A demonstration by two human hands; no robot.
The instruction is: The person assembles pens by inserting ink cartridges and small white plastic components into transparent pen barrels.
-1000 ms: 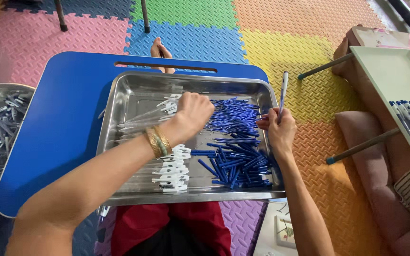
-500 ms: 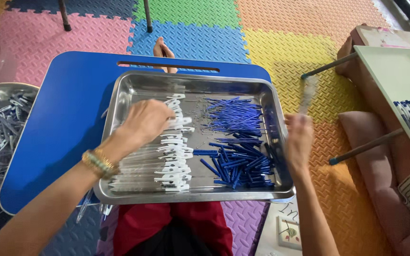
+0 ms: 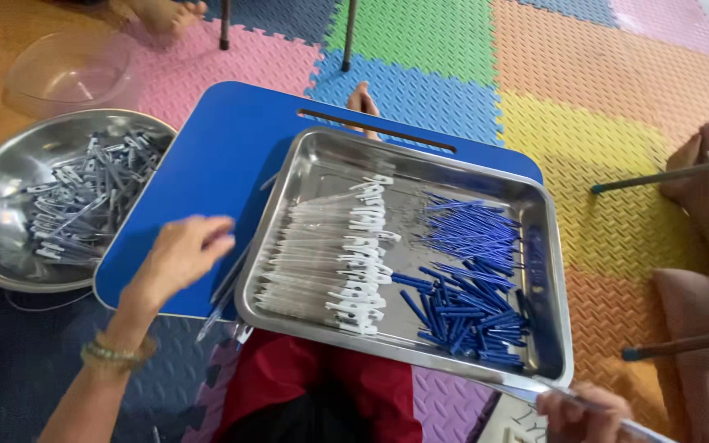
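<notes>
Two hands work at a steel tray (image 3: 313, 176) on the blue desk (image 3: 207, 176); left hand (image 3: 176, 256), fingers loosely apart, hovers left of tray; right hand (image 3: 580, 410) clamps a pen (image 3: 527, 392) at near right corner; tray overhangs desk, a nudge could tip it.

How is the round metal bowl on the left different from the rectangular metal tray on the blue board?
The round bowl sits on the floor beside the blue board; the rectangular tray rests on it. The bowl holds one jumbled grey heap; the tray holds clear pieces and blue pieces in separate groups. The bowl is deeper, the tray shallow. Both are shiny metal.
</notes>
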